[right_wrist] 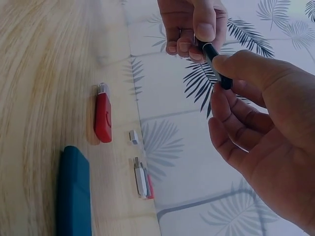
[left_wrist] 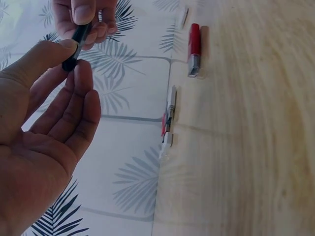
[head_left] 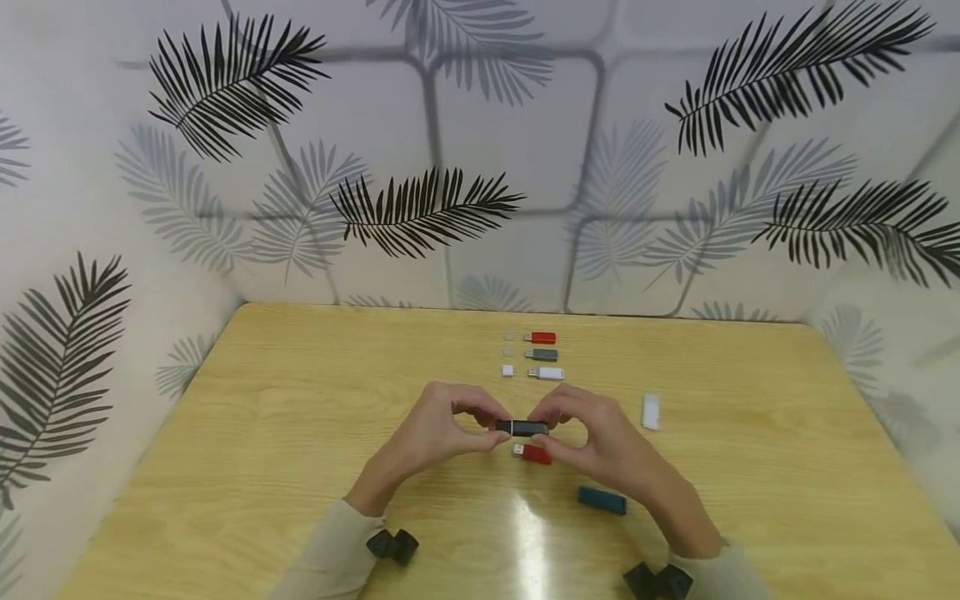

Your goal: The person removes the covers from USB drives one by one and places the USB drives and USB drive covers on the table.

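Observation:
A black USB flash drive (head_left: 528, 428) with a thin pale band near its left end is held level above the table, in front of the person. My left hand (head_left: 442, 427) pinches the capped left end between thumb and fingertips. The right hand (head_left: 609, 433) grips the other end the same way. Both fingertips cover parts of the drive; in the right wrist view the pale band on the drive (right_wrist: 210, 51) shows between the hands. Just below them on the table lies a red USB flash drive (head_left: 537, 454), its metal plug bare and facing left.
Behind the hands, red (head_left: 543, 337), grey (head_left: 545, 355) and white (head_left: 551, 373) flash drives lie in a column, with a small white cap (head_left: 507, 371) and clear caps to their left. A blue flash drive (head_left: 602, 500) and a white one (head_left: 651, 412) lie to the right.

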Demonstrator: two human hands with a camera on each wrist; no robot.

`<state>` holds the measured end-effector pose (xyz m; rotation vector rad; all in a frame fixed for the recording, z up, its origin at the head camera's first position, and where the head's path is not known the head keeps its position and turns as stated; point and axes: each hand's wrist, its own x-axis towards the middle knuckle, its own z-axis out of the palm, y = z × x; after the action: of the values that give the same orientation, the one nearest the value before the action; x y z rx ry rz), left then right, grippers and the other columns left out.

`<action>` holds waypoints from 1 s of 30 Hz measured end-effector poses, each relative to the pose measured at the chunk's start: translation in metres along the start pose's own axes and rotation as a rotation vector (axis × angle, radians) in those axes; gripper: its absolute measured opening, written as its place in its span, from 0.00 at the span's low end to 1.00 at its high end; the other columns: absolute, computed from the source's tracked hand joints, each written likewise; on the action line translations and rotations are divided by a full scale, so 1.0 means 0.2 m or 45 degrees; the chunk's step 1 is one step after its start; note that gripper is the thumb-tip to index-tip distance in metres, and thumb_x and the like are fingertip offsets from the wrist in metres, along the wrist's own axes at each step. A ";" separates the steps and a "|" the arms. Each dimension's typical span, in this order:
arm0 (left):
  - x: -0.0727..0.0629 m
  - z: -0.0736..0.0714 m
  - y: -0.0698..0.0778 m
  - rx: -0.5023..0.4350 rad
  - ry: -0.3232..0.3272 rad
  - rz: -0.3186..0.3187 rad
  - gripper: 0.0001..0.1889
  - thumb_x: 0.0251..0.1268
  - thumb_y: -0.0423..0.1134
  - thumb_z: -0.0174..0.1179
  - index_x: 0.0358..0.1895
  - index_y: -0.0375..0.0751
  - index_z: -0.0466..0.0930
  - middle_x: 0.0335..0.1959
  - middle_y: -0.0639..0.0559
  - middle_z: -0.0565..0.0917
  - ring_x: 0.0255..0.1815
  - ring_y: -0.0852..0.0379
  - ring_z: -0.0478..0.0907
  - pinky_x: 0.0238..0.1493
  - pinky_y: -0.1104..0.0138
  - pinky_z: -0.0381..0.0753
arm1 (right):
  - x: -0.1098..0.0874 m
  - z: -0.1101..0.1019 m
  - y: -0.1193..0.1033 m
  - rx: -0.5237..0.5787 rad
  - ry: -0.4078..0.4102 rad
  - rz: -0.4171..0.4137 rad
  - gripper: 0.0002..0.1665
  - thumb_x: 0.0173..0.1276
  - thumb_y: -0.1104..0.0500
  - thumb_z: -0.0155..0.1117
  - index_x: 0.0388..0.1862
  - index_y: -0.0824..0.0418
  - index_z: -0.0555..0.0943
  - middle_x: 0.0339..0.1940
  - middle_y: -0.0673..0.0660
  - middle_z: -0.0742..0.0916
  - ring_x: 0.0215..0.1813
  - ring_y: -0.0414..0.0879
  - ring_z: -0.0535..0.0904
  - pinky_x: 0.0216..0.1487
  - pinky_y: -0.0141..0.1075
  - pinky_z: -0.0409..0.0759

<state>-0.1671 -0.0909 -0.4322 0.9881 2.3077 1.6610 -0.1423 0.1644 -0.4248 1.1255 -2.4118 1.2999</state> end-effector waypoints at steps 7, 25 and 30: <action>-0.02 -0.07 -0.01 0.021 0.039 0.006 0.07 0.61 0.32 0.74 0.42 0.43 0.91 0.38 0.56 0.89 0.38 0.58 0.85 0.48 0.49 0.85 | 0.00 -0.05 0.00 -0.047 0.024 -0.051 0.13 0.63 0.69 0.76 0.43 0.56 0.85 0.40 0.46 0.87 0.40 0.41 0.82 0.43 0.34 0.84; -0.01 -0.10 -0.05 0.009 0.246 -0.077 0.10 0.62 0.29 0.72 0.47 0.38 0.90 0.43 0.48 0.88 0.40 0.54 0.86 0.43 0.63 0.87 | -0.08 -0.22 0.09 -0.217 0.185 0.024 0.18 0.57 0.74 0.77 0.44 0.59 0.86 0.40 0.48 0.88 0.38 0.42 0.82 0.41 0.32 0.81; 0.00 -0.09 -0.10 0.059 0.253 -0.145 0.11 0.62 0.29 0.72 0.48 0.35 0.90 0.43 0.47 0.89 0.40 0.54 0.87 0.43 0.65 0.86 | -0.10 -0.20 0.15 -0.233 0.185 0.128 0.16 0.58 0.73 0.77 0.44 0.61 0.86 0.39 0.49 0.88 0.39 0.44 0.83 0.39 0.40 0.85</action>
<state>-0.1841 -0.1086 -0.4427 0.7123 2.4852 1.7384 -0.1566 0.2164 -0.4298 0.8430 -2.4474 1.1181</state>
